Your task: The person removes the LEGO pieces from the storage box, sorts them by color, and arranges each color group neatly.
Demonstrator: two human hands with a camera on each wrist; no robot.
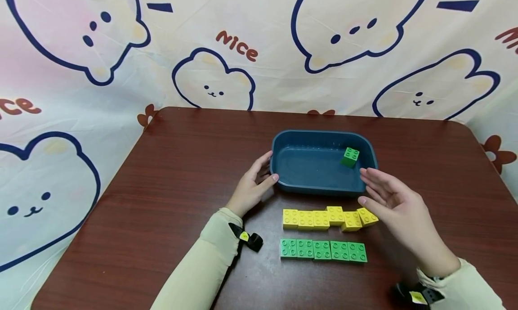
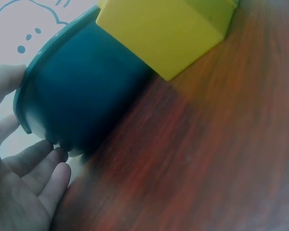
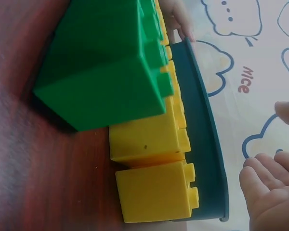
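A dark blue rectangular tray (image 1: 311, 168) stands on the table, with one green toy brick (image 1: 350, 157) inside towards its right end. My left hand (image 1: 252, 189) is at the tray's left end, thumb by the front corner and fingers spread along the end wall. In the left wrist view, the fingertips (image 2: 61, 155) lie low against that wall. My right hand (image 1: 398, 206) is held beside the tray's right front corner, its fingers extended and nothing in it. In front of the tray runs an uneven row of several yellow bricks (image 1: 313, 220). Nearer still is a straight row of green bricks (image 1: 322, 250).
The brown wooden table (image 1: 170, 211) reaches back to a pale cloth (image 1: 275, 85) printed with cartoon animals, which hangs behind and to both sides. Each wrist bears a black strap with a small camera. My right fingertips overlap the tray's rim in the head view.
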